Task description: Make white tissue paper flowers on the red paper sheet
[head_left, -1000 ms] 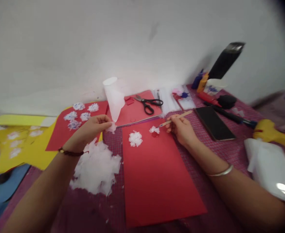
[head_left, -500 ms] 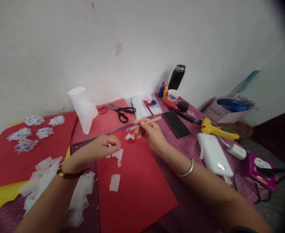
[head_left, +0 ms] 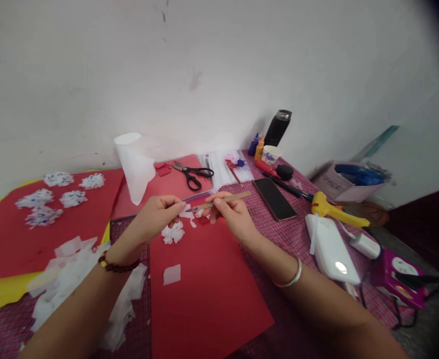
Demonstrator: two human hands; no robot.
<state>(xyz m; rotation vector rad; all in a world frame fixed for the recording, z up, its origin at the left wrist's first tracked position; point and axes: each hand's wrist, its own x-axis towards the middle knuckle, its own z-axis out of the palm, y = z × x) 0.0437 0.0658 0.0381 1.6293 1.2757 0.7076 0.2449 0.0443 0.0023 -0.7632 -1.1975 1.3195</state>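
My left hand [head_left: 162, 213] pinches a small piece of white tissue paper [head_left: 187, 213]. My right hand [head_left: 231, 215] grips a flat wooden craft stick [head_left: 238, 196], whose dark, blue-stained tip meets or nearly meets the tissue piece; which of the two I cannot tell. Below the left hand, a ruffled white paper flower [head_left: 172, 233] rests on a red sheet [head_left: 208, 294]. Closer to me a single tissue square [head_left: 172, 274] lies flat on that sheet. Partly hidden by the right fingers is another bit of white paper.
Several blue-flecked paper flowers [head_left: 73, 198] sit at left. Loose tissue strips [head_left: 66, 279] lie under my left forearm. Scissors [head_left: 193, 174] and a rolled white sheet [head_left: 134, 167] stand behind. To the right are a phone [head_left: 275, 198], yellow glue gun [head_left: 335, 212], white power bank [head_left: 331, 249] and flask [head_left: 278, 128].
My left hand has moved up and forward, bringing the tissue piece to the stick's tip. The white flower under it has come into view. The camera view has shifted slightly.
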